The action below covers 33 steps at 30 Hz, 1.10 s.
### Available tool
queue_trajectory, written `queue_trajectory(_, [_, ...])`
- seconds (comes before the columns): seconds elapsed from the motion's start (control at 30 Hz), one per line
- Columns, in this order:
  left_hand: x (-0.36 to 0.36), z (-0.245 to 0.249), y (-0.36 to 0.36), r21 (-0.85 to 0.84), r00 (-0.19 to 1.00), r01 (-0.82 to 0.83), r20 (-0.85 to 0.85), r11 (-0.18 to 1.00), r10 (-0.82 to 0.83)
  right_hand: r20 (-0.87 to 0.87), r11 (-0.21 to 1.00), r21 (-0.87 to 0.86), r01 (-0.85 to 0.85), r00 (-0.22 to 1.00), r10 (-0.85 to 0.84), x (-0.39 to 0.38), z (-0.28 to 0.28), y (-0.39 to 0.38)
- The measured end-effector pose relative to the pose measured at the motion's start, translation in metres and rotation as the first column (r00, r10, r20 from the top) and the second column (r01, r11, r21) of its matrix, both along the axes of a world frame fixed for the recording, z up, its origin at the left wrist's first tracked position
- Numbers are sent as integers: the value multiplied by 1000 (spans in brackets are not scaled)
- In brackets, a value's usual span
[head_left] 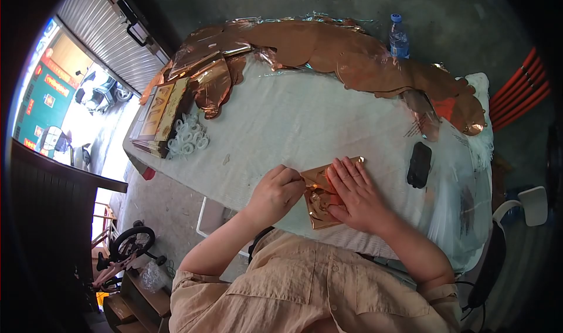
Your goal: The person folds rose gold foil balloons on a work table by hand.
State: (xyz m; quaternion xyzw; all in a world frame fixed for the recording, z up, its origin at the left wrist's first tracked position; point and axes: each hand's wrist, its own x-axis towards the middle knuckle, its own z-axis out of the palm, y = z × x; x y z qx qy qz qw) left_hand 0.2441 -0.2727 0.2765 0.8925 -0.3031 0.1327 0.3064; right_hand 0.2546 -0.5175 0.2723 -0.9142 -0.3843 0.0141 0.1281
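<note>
A folded piece of shiny copper-coloured foil (319, 217) lies near the front edge of the white-covered table. My right hand (359, 201) presses flat on its right side, fingers stretched out. At the foil's left edge, my left hand (277, 191) is closed in a pinch; its fingertips meet the foil's upper left part. What exactly sits between those fingers is partly hidden. Along the far edge of the table spreads a long pile of similar copper foil pieces (316, 44) with scalloped outlines.
At the left end stand a stack of printed packets (158, 113) and a heap of white rings (189, 135). A black object (419, 165) and clear plastic bags (454, 198) lie to the right. A water bottle (399, 38) is at the back, red pipes (522, 89) far right.
</note>
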Motion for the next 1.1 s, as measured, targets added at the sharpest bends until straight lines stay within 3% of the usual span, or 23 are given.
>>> queue_trajectory(0.33, [2,8,9,161,995,102,-16,982,-100,13,1000,-15,-3,1000,3,0,0,0])
queue_trajectory(0.43, [3,10,8,75,996,87,-38,993,-84,-8,1000,-10,0,1000,0,0,0,0])
queue_trajectory(0.93, [24,11,9,-16,968,199,-155,980,-199,10,1000,-16,0,1000,1,0,-4,0])
queue_trajectory(1.1, [26,16,11,102,977,205,-85,973,-197,-4,1000,-14,1,1000,-1,0,-2,0])
